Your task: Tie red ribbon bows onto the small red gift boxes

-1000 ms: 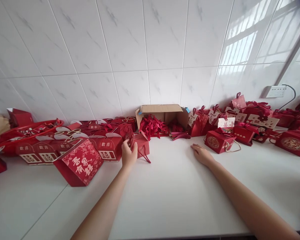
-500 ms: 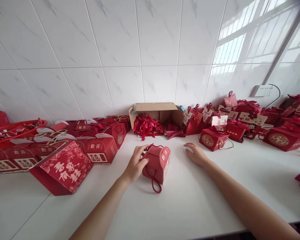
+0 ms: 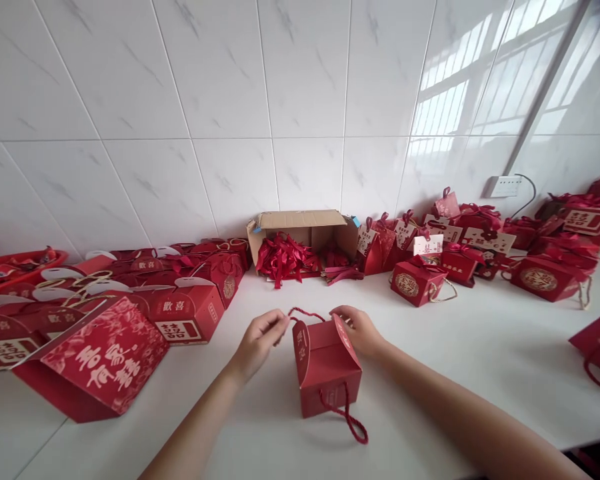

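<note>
A small red gift box [image 3: 327, 373] stands upright on the white table in front of me, its two curved flaps rising at the left and right of the top. A twisted red rope handle [image 3: 356, 427] hangs from its near side onto the table. At the far side, my left hand [image 3: 261, 341] pinches the other rope handle [image 3: 306, 312], apart from the box wall. My right hand [image 3: 363, 331] is at the box's far right corner, fingers curled in behind the right flap, their tips partly hidden.
An open cardboard carton [image 3: 300, 219] holds red ribbons [image 3: 286, 257] against the tiled wall. Rows of red boxes [image 3: 190, 310] and a tilted larger box [image 3: 100, 360] stand left, beside a red tray [image 3: 25, 267]. More decorated boxes [image 3: 415, 280] stand right, below a wall socket [image 3: 504, 186].
The gift box has turned and come nearer. My left hand has gone from the box to its far rope handle, and my right hand has moved left from the table to the box.
</note>
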`<state>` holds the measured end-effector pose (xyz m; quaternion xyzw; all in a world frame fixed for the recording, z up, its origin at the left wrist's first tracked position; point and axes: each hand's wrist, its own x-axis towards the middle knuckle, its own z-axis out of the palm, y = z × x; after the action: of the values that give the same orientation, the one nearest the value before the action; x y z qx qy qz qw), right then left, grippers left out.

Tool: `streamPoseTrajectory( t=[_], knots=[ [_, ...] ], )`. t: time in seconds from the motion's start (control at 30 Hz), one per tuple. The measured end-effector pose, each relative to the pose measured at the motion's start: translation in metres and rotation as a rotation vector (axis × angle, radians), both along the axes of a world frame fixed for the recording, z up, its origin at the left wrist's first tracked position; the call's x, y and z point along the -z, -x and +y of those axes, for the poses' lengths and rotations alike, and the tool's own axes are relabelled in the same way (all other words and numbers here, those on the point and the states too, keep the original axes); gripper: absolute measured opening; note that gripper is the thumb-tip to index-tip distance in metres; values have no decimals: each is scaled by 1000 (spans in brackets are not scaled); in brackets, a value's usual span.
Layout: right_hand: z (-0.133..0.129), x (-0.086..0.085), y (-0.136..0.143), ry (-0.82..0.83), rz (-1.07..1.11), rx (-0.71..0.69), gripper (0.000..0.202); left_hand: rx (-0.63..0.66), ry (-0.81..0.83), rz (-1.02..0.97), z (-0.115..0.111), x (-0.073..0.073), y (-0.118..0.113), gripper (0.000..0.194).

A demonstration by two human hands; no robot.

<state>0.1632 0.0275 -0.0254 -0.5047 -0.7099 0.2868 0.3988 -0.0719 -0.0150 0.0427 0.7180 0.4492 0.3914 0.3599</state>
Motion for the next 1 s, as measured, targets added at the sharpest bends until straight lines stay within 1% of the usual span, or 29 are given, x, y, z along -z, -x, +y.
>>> streamPoseTrajectory(
  t=[0.03,0.1,0.13,0.17,0.2,0.27,0.33,0.43,0.53,0.6,0.63,0.7,0.77,0.8,0.83,0.87,0.9,0.97,1.0],
  knots=[
    [11,3,-5,-20,-30,62,19,-115,-10,52,6,3,4,36],
    [37,6,-15,-55,-82,182,20,-335,-23,234,18,12,14,34],
    [49,7,-19,-68,-101,231,22,-407,-22,340,23,17,19,32],
    [61,6,-22,-80,-114,271,25,-446,-18,415,27,22,23,28],
    [73,6,-23,-90,-124,300,26,-464,-13,467,30,26,26,24],
    [92,4,-21,-101,-131,335,25,-471,-17,505,32,31,29,18],
    [107,3,-15,-97,-123,353,21,-473,-35,550,31,32,29,18],
    [122,6,-6,-83,-77,377,19,-481,-56,605,27,27,25,19],
    [125,9,-3,-79,15,386,23,-487,-80,557,20,19,20,25],
    [122,10,-6,-80,103,385,26,-430,-148,436,13,14,16,28],
    [120,9,-8,-80,154,385,26,-366,-208,357,8,13,13,29],
    [117,3,-11,-81,273,389,26,-167,-351,216,-2,11,6,39],
    [113,-8,-13,-83,412,384,27,62,-459,163,-13,12,-4,66],
    [111,-16,-13,-87,485,375,29,154,-484,171,-17,14,-9,81],
    [108,-25,-13,-95,558,358,30,217,-496,189,-21,15,-13,92],
    [105,-35,-12,-105,627,335,31,251,-499,208,-24,16,-17,97],
    [101,-46,-10,-117,690,307,33,262,-501,223,-25,17,-20,98],
    [88,-68,-7,-139,789,245,40,230,-515,251,-22,18,-20,93],
    [80,-79,-5,-144,826,207,44,190,-524,281,-18,18,-17,92]
  ],
)
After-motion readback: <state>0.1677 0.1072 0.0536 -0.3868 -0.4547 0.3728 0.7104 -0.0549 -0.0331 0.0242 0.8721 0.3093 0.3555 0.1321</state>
